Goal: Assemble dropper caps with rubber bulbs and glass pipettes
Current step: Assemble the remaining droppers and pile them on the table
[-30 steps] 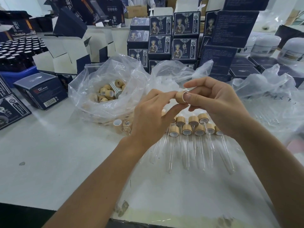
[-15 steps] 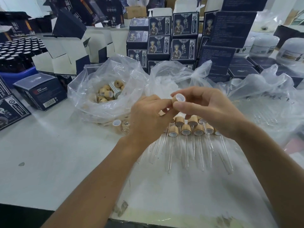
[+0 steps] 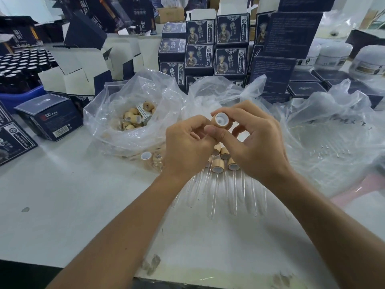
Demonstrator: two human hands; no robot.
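My right hand (image 3: 256,147) pinches a wooden dropper cap (image 3: 220,120) between thumb and fingers, its white open underside turned toward me. My left hand (image 3: 187,142) sits just left of the cap with its fingertips curled together. Whether they pinch anything is unclear. Below my hands lies a row of assembled droppers (image 3: 216,168), wooden caps at the far end and glass pipettes (image 3: 235,192) pointing toward me. A clear bag (image 3: 100,113) at the left holds several loose wooden caps (image 3: 131,119).
One loose cap (image 3: 145,155) lies by the bag's front. A crumpled clear bag (image 3: 325,142) with glass pipettes spreads at the right. Dark printed boxes (image 3: 229,49) stack behind, white jars (image 3: 333,53) at the back right, dark bottles in a blue crate (image 3: 18,65) at the left.
The cap has turned in my right hand, so its white inside now faces me. My left fingertips have come off the cap and drawn slightly left.
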